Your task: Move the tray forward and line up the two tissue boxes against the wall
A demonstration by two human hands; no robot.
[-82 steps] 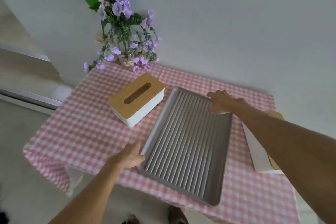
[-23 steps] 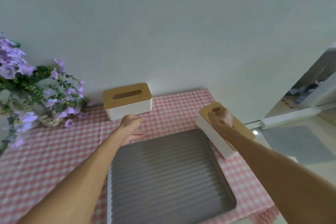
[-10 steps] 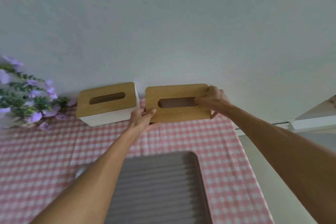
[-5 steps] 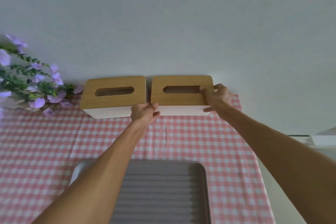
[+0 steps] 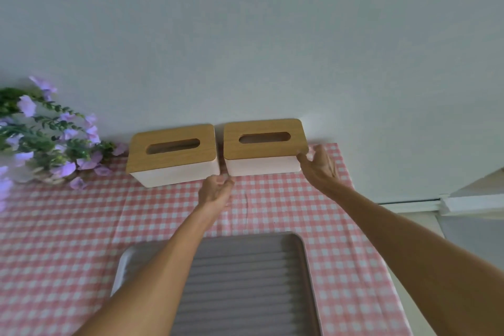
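Note:
Two white tissue boxes with wooden slotted lids stand side by side against the wall: the left tissue box (image 5: 174, 154) and the right tissue box (image 5: 264, 146), a narrow gap between them. My left hand (image 5: 216, 190) hovers open just in front of that gap, fingertips near the boxes' lower corners. My right hand (image 5: 319, 165) is open at the right box's front right corner, fingertips just touching or barely off it. The grey ribbed tray (image 5: 253, 281) lies near the table's front edge, partly under my left forearm.
A pink-and-white checked cloth (image 5: 68, 226) covers the table. A bunch of purple flowers (image 5: 41, 139) stands at the back left beside the left box. The table's right edge drops off past the cloth; a white ledge (image 5: 474, 202) is at the right.
Both hands have let go of the right box and drawn back slightly, fingers opening. The right box now rests against the wall beside the left one.

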